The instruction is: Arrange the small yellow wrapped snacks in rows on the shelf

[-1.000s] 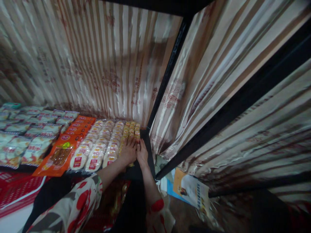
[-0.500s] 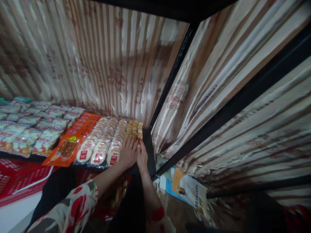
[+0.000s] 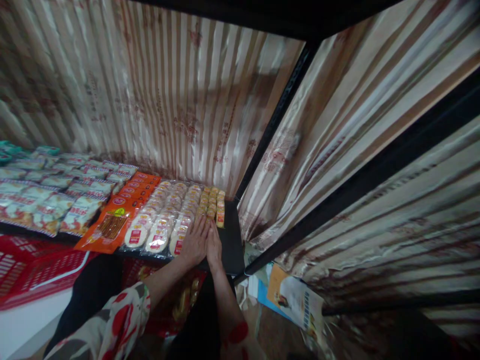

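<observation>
- Striped fabric curtain (image 3: 168,90), creased and slightly shiny, hangs at twelve o'clock from the hands.
- Black shelf frame (image 3: 277,110), straight and hard-edged, rises toward one o'clock.
- Black shelf (image 3: 233,245), flat and matte, lies under the goods. Most rows look set in order; the yellow ones appear to be the part in hand, and whether they are finished I cannot tell, since the hands cover part of them.
- Red basket (image 3: 41,270), plastic with slotted walls, sits at eight o'clock.
- Printed sheets (image 3: 296,297), smooth and flat, lie at four o'clock.
- White bags (image 3: 41,205), puffy and crinkled, fill nine to ten o'clock in rows.
- Orange packets (image 3: 107,230), flat and glossy, overlap at nine o'clock.
- Left hand (image 3: 197,241) lies over the yellow rows, right hand (image 3: 214,246) close against it; all visible fingers are straight, unclenched. Whether they grasp anything underneath is hidden.
- Round packs (image 3: 157,240), pale discs in clear film, overlap in three lines just at nine o'clock.
- Small yellow packs (image 3: 212,201), blocky and shiny, stand in narrow rows at twelve o'clock, reaching the fingertips.
</observation>
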A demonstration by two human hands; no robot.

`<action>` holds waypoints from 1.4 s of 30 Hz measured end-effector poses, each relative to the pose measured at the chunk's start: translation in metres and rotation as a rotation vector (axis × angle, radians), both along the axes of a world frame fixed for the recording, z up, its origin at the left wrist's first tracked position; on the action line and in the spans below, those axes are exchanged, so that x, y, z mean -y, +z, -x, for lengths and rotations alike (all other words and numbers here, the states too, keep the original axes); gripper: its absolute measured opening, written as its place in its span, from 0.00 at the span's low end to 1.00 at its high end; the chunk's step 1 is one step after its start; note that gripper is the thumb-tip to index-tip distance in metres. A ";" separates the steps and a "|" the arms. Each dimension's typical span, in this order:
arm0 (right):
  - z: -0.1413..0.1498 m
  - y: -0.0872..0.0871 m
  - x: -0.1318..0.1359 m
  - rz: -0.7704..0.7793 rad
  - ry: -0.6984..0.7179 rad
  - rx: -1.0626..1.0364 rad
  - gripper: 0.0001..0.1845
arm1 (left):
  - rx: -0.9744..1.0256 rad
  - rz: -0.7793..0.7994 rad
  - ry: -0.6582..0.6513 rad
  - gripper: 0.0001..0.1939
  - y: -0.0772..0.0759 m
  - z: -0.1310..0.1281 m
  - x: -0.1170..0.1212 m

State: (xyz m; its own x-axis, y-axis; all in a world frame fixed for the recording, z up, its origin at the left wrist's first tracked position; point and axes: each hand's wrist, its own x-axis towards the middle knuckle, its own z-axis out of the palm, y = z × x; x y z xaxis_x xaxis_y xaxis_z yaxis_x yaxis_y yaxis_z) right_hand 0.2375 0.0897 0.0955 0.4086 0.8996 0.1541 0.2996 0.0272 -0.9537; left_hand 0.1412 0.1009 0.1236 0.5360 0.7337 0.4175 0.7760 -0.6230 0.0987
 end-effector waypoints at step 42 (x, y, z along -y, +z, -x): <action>0.136 -0.076 0.140 -0.070 0.293 0.563 0.26 | 0.156 0.260 0.214 0.36 -0.097 0.108 0.133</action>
